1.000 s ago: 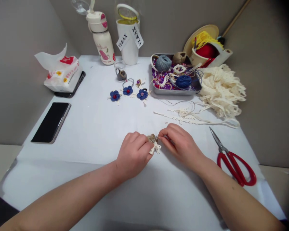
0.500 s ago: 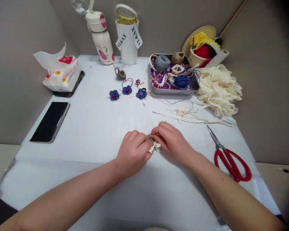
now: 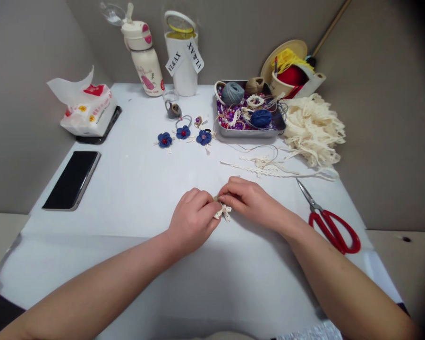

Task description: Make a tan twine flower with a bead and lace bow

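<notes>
Head view: my left hand [image 3: 193, 221] and right hand [image 3: 250, 200] meet at the middle of the white table covering [image 3: 127, 189]. The fingers of both hands are nearly closed, pinching a small cream lace bow [image 3: 224, 212] from opposite sides for steady two-handed control. Open surface surrounds my hands; the red-handled scissors [image 3: 331, 231] lie well right, beyond my right wrist, near the table's edge.

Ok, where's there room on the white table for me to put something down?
There's room on the white tabletop between the black phone and the left hand, just below the blue fabric flowers. The back right is crowded, around the metal tray and cream lace pile.
</notes>
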`<state>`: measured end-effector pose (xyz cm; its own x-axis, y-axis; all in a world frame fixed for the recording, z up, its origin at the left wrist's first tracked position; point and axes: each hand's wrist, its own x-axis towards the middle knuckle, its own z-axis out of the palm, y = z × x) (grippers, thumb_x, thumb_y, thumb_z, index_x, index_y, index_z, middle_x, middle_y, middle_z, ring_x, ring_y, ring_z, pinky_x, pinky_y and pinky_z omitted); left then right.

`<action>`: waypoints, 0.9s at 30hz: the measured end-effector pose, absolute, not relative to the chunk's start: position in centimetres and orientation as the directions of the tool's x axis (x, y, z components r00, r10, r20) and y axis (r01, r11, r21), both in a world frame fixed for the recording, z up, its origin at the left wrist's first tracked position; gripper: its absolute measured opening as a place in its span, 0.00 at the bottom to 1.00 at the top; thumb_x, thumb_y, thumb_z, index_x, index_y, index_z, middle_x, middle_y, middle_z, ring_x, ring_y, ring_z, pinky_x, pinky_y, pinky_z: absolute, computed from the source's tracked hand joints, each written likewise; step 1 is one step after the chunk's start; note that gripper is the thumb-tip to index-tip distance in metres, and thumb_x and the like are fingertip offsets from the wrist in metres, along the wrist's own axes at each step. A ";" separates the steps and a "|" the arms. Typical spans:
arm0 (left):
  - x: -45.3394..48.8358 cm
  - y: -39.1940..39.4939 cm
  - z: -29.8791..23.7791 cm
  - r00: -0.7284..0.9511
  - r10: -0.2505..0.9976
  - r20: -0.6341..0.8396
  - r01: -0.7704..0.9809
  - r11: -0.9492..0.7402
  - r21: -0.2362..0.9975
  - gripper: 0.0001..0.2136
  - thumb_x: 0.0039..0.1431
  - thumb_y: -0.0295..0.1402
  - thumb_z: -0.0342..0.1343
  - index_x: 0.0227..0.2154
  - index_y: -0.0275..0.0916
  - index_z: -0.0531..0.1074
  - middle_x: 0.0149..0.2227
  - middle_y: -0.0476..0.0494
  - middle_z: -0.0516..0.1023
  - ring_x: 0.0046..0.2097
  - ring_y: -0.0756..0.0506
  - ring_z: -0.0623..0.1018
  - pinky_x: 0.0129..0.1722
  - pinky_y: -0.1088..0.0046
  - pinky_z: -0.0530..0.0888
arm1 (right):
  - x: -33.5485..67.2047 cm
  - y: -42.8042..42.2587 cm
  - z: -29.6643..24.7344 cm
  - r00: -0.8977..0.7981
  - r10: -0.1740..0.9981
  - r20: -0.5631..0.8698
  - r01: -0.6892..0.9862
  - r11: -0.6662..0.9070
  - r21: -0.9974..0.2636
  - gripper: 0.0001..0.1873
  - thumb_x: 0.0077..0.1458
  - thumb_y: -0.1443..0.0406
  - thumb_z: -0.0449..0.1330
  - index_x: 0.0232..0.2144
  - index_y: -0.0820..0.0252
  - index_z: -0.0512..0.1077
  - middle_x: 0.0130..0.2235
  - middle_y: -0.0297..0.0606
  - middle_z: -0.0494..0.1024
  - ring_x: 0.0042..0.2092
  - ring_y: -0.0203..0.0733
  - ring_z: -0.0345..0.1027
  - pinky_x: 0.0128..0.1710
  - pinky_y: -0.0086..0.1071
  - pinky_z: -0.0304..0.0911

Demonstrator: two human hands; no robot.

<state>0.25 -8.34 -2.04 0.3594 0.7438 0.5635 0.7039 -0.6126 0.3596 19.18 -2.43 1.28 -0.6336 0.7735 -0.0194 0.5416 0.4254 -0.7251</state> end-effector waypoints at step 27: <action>0.0 -7.8 -0.8 0.303 0.813 0.498 0.375 -0.582 0.721 0.09 0.53 0.20 0.58 0.35 0.40 0.74 0.42 0.41 0.76 0.45 0.47 0.78 0.42 0.70 0.77 | 20.6 -4.8 0.9 -0.469 0.874 -0.130 0.413 0.087 -0.907 0.09 0.59 0.59 0.58 0.38 0.57 0.74 0.33 0.34 0.74 0.33 0.37 0.64 0.34 0.31 0.59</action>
<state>-0.03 -7.79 -0.82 0.3029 0.8125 0.4981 0.3750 -0.5821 0.7215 20.59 -4.79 0.89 -0.4689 0.8737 -0.1296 0.4126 0.0869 -0.9068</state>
